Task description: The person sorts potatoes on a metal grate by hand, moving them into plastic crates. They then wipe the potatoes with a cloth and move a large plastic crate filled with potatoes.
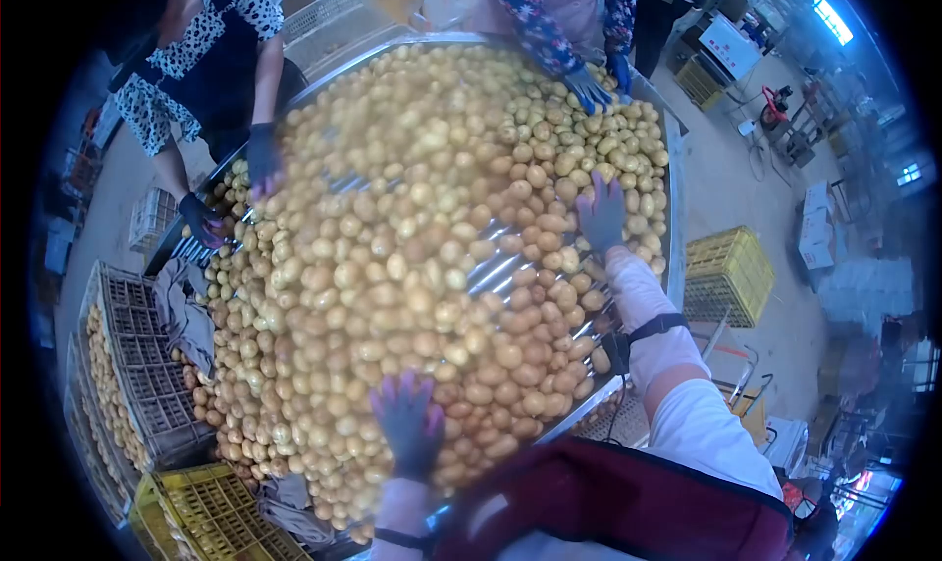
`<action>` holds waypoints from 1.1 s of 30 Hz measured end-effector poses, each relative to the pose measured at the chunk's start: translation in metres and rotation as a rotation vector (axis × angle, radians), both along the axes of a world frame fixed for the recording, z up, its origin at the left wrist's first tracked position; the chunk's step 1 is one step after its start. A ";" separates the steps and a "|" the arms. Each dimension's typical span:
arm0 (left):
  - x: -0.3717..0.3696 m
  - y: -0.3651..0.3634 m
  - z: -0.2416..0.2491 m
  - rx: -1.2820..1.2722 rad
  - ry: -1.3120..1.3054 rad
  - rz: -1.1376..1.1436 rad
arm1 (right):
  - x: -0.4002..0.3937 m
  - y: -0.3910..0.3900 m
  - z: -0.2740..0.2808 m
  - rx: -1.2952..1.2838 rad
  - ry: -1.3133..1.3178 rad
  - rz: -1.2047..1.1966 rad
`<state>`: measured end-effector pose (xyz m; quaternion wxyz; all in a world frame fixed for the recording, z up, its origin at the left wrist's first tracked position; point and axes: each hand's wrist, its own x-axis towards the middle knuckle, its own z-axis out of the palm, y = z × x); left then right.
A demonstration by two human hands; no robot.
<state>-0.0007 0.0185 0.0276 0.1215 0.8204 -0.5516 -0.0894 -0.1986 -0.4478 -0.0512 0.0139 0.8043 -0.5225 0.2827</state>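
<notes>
Round yellow-brown produce, like potatoes or fruit, covers a large metal-edged table. My left hand, in a grey glove with purple fingertips, lies on the produce near the table's front edge, fingers spread. Toward the right side, my right hand wears a matching glove and rests on the produce with its fingers apart. Neither hand grips a piece that I can see. Metal rollers show between the pieces in the middle.
Two co-workers' gloved hands reach in at the left and the top. Yellow crates stand at the right and lower left. Grey cloths hang over the left edge, beside a dark crate.
</notes>
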 end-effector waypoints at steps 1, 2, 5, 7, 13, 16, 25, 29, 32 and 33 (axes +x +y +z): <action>0.002 -0.002 -0.001 -0.002 -0.001 0.003 | 0.005 -0.001 0.006 -0.030 -0.033 0.059; 0.003 -0.005 0.000 -0.004 0.010 0.010 | 0.009 0.002 0.013 -0.059 -0.064 0.120; -0.001 -0.002 0.003 -0.031 0.011 0.006 | 0.021 0.016 0.019 -0.038 -0.020 0.234; -0.001 -0.001 -0.001 -0.105 -0.045 -0.014 | 0.021 0.021 0.026 0.090 0.002 0.264; 0.000 0.001 -0.002 -0.124 -0.036 -0.024 | 0.021 0.091 0.081 0.674 0.100 0.302; -0.001 0.005 -0.006 -0.110 -0.048 -0.012 | 0.006 0.141 0.070 0.490 0.124 0.540; -0.004 0.010 -0.007 -0.224 -0.087 -0.040 | 0.013 0.150 0.043 0.750 -0.012 0.556; -0.001 0.016 -0.020 -0.254 -0.089 -0.032 | 0.013 0.164 0.083 0.942 -0.426 0.437; -0.002 0.017 -0.020 -0.242 -0.087 -0.016 | -0.025 0.150 0.096 1.066 -0.476 0.640; -0.003 0.017 -0.019 -0.247 -0.098 -0.018 | -0.033 0.161 0.086 0.922 -0.317 0.707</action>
